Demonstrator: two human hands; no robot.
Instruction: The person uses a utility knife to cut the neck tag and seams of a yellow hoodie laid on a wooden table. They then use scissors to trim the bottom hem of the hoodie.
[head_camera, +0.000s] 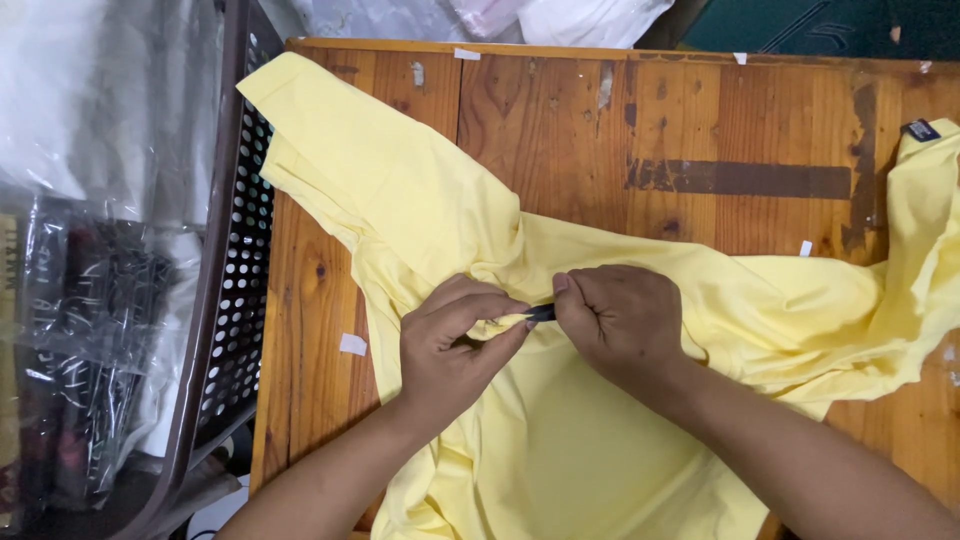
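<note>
Hands meeting dead centre over a pale yellow garment (560, 430), spread flat across the wooden desk (700, 110) so the cloth lies open and reachable. Left hand (450, 345) pinched narrow, thumb and forefinger nipping a small fold of the yellow fabric, apparently to hold it taut. Right hand (620, 320) curled into a loose fist, thumb and fingertips closed on a small dark item (540, 313) right at that fold; too small to say what it is, perhaps a tag or a little tool. Both hands touching at the fingertips, working the same spot. One sleeve flung up toward the far left corner of the desk, the rest bunched off to the right edge, out of the way. Brown perforated plastic basket (235, 290) standing just beside the desk on the left, clear plastic bags (90, 200) heaped inside and beyond it. Small scraps of white tape (352, 344) stuck on the wood near the left wrist.
</note>
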